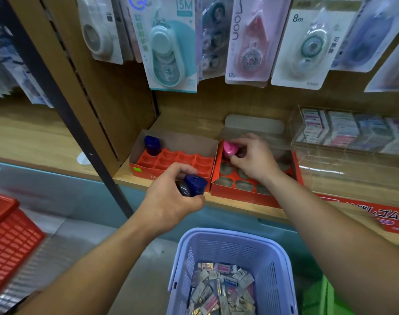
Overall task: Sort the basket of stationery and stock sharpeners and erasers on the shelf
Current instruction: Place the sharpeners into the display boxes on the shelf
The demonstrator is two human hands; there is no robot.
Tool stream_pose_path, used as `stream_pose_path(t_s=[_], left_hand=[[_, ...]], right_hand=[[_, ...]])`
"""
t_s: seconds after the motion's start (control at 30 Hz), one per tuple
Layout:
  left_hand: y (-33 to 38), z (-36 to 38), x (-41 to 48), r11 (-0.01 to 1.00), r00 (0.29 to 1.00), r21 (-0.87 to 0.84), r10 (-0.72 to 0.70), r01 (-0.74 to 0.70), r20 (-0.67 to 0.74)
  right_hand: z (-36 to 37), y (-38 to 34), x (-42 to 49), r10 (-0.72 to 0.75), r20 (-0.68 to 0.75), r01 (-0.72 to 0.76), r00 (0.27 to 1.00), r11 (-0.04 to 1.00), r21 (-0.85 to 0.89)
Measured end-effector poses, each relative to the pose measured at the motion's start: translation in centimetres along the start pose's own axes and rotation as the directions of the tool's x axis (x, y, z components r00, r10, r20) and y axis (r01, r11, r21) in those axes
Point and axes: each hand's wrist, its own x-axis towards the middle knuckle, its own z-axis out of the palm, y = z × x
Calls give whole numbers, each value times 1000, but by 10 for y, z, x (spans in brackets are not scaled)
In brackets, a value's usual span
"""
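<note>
Head view: the left hand (171, 189) grips a dark blue plastic sharpener (195, 184) at the front edge of the left red compartment tray (184, 159). The right hand (253, 158) pinches a pink plastic sharpener (229, 149) over the back-left corner of the right red tray (246, 196). Below, a lilac plastic basket (234, 235) holds small packets.

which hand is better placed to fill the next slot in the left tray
Left. The left hand grips a blue sharpener by the left tray; the right hand pinches a pink sharpener over the right tray.
</note>
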Motion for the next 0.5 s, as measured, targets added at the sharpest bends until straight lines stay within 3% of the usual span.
stream_pose_path(t_s=[0.3,0.43,0.5], left_hand=[[-6,-7,-1,1000,1000,19,9,-9,-8],[-8,-9,0,998,999,48,41,-40,-23],[-8,-10,0,998,999,45,42,-41,-27]], right_hand=[[-2,5,-1,-33,86,41,996,995,-86],[2,-1,-2,33,130,-12,991,987,-159],[-1,-6,-10,62,83,-48,995,986,-157]])
